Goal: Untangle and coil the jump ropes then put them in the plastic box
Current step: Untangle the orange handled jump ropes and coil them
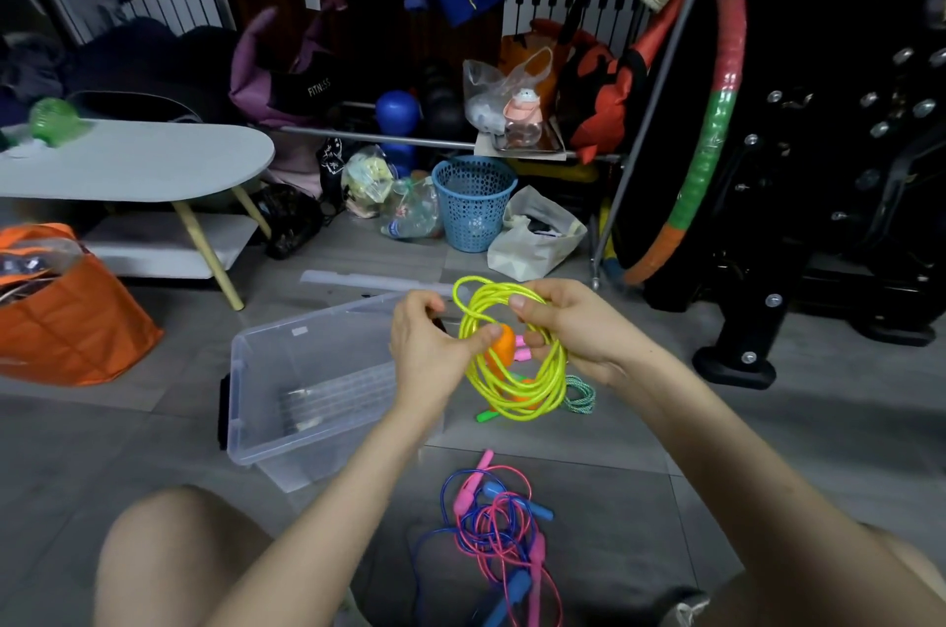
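A yellow jump rope hangs in several loops in the air between my hands, just right of the clear plastic box. My right hand grips the top of the loops. My left hand pinches its orange handle with thumb and fingers. On the floor between my knees lies a tangled pink jump rope mixed with a blue jump rope. A teal braided rope and a green handle lie on the floor behind the yellow loops.
The box lid lies on the floor behind the box. An orange bag stands at the left, a low white table behind it. A blue basket, bags and a hula hoop crowd the back.
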Demonstrator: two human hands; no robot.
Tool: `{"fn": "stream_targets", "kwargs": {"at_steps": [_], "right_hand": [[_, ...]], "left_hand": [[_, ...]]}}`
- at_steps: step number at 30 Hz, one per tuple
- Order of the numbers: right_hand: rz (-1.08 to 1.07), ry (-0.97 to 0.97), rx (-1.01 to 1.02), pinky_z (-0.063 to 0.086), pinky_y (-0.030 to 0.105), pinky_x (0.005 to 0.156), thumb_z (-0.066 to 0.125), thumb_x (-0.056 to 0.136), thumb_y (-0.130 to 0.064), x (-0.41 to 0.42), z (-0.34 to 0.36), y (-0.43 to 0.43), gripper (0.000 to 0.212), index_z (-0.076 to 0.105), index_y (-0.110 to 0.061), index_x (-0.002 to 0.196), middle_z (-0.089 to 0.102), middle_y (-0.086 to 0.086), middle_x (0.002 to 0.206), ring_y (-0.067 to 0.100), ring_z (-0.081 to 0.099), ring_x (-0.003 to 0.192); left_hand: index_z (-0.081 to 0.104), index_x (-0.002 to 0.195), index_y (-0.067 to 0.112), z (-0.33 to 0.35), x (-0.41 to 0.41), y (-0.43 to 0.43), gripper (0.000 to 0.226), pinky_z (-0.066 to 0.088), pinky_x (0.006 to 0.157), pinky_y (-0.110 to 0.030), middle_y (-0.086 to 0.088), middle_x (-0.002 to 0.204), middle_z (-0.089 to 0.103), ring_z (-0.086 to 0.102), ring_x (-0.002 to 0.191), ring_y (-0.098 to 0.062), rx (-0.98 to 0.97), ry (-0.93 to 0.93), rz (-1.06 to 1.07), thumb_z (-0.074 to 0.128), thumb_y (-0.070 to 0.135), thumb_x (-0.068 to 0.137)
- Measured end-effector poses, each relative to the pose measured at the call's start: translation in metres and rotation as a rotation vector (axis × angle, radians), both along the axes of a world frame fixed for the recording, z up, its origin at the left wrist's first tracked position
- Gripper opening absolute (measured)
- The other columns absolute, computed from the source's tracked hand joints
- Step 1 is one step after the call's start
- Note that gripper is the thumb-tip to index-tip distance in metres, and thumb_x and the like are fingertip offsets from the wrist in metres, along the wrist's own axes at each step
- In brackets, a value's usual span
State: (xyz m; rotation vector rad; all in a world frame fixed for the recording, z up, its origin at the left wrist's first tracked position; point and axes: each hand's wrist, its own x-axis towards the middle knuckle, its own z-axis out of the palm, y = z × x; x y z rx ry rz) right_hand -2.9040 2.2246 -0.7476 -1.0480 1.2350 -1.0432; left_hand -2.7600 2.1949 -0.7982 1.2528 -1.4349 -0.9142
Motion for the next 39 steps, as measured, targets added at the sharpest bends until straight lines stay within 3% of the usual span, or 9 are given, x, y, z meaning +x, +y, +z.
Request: {"fn": "stream_targets", "kwargs": {"at_steps": [4, 8, 12, 16, 21, 28, 33, 36, 39], "right_hand": [[0.109, -0.127, -0.01, 0.034, 0.016, 0.036, 0.045, 0.093, -0.004, 0.0, 0.015, 0.007, 0.016, 0.055, -0.006, 0.081, 0.042, 0.001, 0.065, 0.005, 0.039, 0.042], [0.117, -0.242, -0.038, 0.032, 0.015, 0.035, 0.042, 0.092, -0.003, -0.008, 0.027, 0.009, 0.019, 0.054, -0.003, 0.077, 0.042, 0.004, 0.066, 0.005, 0.038, 0.042], [0.006, -0.145, -0.065, 0.031, 0.015, 0.036, 0.046, 0.093, -0.005, -0.029, 0.033, 0.007, 0.011, 0.055, -0.001, 0.088, 0.043, 0.0, 0.061, 0.005, 0.038, 0.041], [-0.168, 0.154, -0.163, 0.032, 0.014, 0.04, 0.053, 0.091, -0.004, -0.055, 0.037, 0.009, 0.008, 0.061, -0.005, 0.093, 0.045, 0.002, 0.061, 0.004, 0.035, 0.042], [-0.291, 0.107, -0.244, 0.028, 0.014, 0.041, 0.049, 0.093, -0.004, -0.05, 0.036, 0.012, 0.011, 0.059, -0.009, 0.09, 0.038, 0.004, 0.063, 0.004, 0.034, 0.043], [-0.225, -0.124, -0.229, 0.032, 0.017, 0.04, 0.044, 0.095, -0.004, -0.037, 0.076, 0.002, 0.013, 0.056, -0.008, 0.093, 0.039, 0.003, 0.063, 0.006, 0.039, 0.042], [-0.265, -0.27, -0.211, 0.032, 0.015, 0.039, 0.04, 0.096, -0.002, -0.035, 0.094, -0.007, 0.015, 0.055, -0.006, 0.094, 0.036, 0.005, 0.066, 0.007, 0.04, 0.037], [-0.318, -0.275, -0.22, 0.032, 0.016, 0.037, 0.04, 0.096, -0.004, -0.04, 0.094, -0.007, 0.015, 0.054, -0.006, 0.095, 0.038, 0.006, 0.07, 0.007, 0.04, 0.038], [-0.398, -0.232, -0.238, 0.038, 0.016, 0.04, 0.041, 0.097, -0.005, -0.05, 0.086, -0.003, 0.015, 0.055, -0.009, 0.096, 0.041, 0.006, 0.07, 0.008, 0.044, 0.038]], "left_hand": [[0.041, 0.124, 0.015, 0.01, 0.008, -0.007, 0.078, 0.046, 0.07, -0.023, 0.002, 0.099, 0.062, 0.059, 0.094, -0.015, 0.387, 0.441, -0.517, 0.066, 0.008, 0.05], [0.059, 0.118, 0.009, 0.006, 0.016, -0.006, 0.08, 0.052, 0.08, -0.031, -0.009, 0.099, 0.071, 0.067, 0.092, -0.021, 0.55, 0.462, -0.969, 0.077, 0.056, 0.055], [0.06, 0.103, 0.007, -0.007, 0.011, -0.003, 0.074, 0.049, 0.066, -0.025, -0.007, 0.086, 0.065, 0.06, 0.078, -0.018, 0.559, 0.446, -0.845, 0.059, 0.071, 0.066], [0.05, 0.081, 0.015, -0.016, 0.02, -0.001, 0.022, 0.026, 0.058, -0.021, -0.002, 0.071, 0.044, 0.037, 0.065, -0.01, 0.371, 0.223, -0.656, 0.049, 0.033, 0.092], [0.05, 0.086, 0.009, -0.013, 0.016, 0.003, 0.017, 0.032, 0.06, -0.013, -0.004, 0.074, 0.04, 0.04, 0.062, -0.002, 0.315, 0.167, -0.686, 0.041, 0.019, 0.097], [0.053, 0.103, 0.012, 0.006, -0.008, 0.005, 0.022, 0.049, 0.061, -0.012, 0.004, 0.086, 0.071, 0.066, 0.072, -0.001, 0.439, 0.377, -0.753, 0.032, 0.017, 0.1], [0.051, 0.128, 0.016, 0.016, -0.022, 0.011, 0.06, 0.03, 0.108, -0.054, -0.017, 0.124, 0.059, 0.052, 0.118, -0.039, 0.583, 0.437, -0.826, 0.037, 0.059, 0.087], [0.055, 0.121, 0.015, 0.018, -0.023, 0.019, 0.06, 0.04, 0.098, -0.055, -0.017, 0.108, 0.067, 0.064, 0.096, -0.036, 0.624, 0.515, -0.924, 0.037, 0.059, 0.084], [0.042, 0.128, 0.015, 0.015, -0.014, 0.025, 0.069, 0.055, 0.076, -0.049, -0.021, 0.1, 0.066, 0.067, 0.081, -0.033, 0.592, 0.622, -1.03, 0.076, 0.028, 0.07]]}}
